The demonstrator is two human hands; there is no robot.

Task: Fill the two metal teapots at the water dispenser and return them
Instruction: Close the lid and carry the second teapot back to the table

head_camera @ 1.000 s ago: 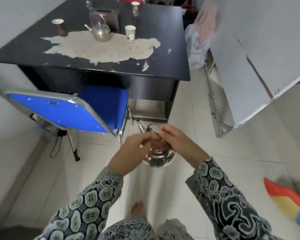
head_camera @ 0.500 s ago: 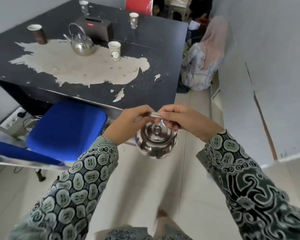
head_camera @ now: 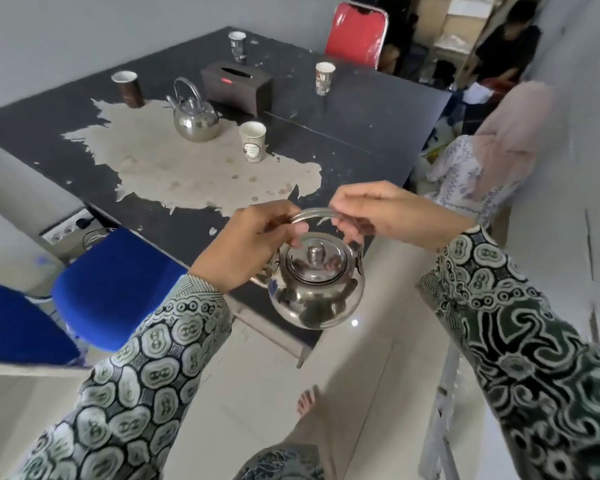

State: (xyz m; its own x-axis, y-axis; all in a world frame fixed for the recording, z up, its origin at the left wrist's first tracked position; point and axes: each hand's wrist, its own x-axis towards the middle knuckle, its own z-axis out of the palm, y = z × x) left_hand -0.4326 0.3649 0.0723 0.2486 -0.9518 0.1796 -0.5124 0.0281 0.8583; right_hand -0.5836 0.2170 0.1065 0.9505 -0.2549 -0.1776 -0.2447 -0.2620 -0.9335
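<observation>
Here the held teapot (head_camera: 317, 289) hung upright in the air just off the near corner of the black table (head_camera: 361, 126), its lid on and the knob facing up. Its arched handle ran left to right between the two hands, and its spout, mostly hidden behind the left wrist, pointed left toward the blue chair (head_camera: 115, 282). The left hand (head_camera: 250, 247) was curled closed around the left end of the handle; the right hand (head_camera: 378, 213) was pinched closed on the right end, fingers folded under the bar. Both sleeves carried a dark patterned print.

Farther back on the table, the second teapot (head_camera: 196, 121) stood upright on the worn pale patch, handle raised, its spout also pointing left. Just to the right of it stood a paper cup (head_camera: 253, 142), and to its left, near the table's far-left edge, a dark cup (head_camera: 127, 86). Behind the second teapot lay a dark tissue box (head_camera: 236, 86), its long side running left to right. Two more cups stood beyond the box: one (head_camera: 325, 77) to its right, one (head_camera: 237, 45) at the table's far end. A red chair (head_camera: 355, 39) stood past the far end of the table.
</observation>
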